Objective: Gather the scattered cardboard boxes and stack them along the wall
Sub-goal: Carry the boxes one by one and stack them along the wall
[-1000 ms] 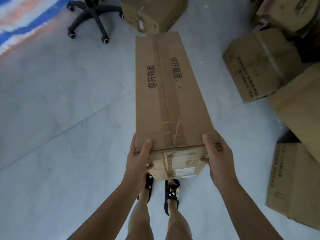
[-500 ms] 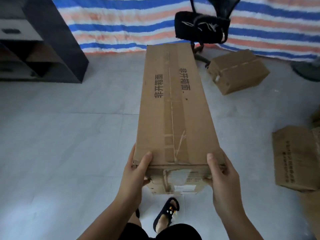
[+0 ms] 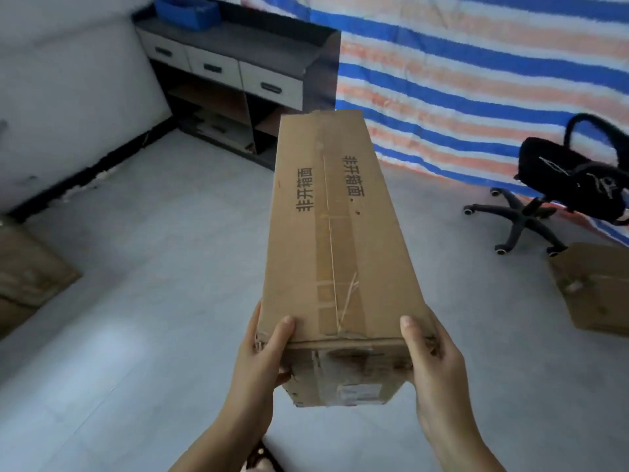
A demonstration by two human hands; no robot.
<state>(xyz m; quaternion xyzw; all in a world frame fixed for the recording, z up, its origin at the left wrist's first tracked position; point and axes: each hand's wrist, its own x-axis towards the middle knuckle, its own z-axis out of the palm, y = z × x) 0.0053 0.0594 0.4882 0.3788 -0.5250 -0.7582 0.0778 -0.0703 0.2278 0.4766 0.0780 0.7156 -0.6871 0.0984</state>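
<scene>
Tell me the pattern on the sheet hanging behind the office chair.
Horizontal blue, white and pale orange stripes on the sheet, seen in the head view.

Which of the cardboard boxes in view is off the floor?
The long cardboard box with printed characters on top, held at its near end by the left hand and right hand. The boxes at the left edge and right edge sit on the floor.

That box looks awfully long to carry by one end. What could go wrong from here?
Both the left hand and the right hand grip only the near end of the long box, so the far end could dip or slip free. It also hides the floor straight ahead, so a trip seems possible. Swinging right, it might knock the office chair or the box on the floor beside it.
</scene>
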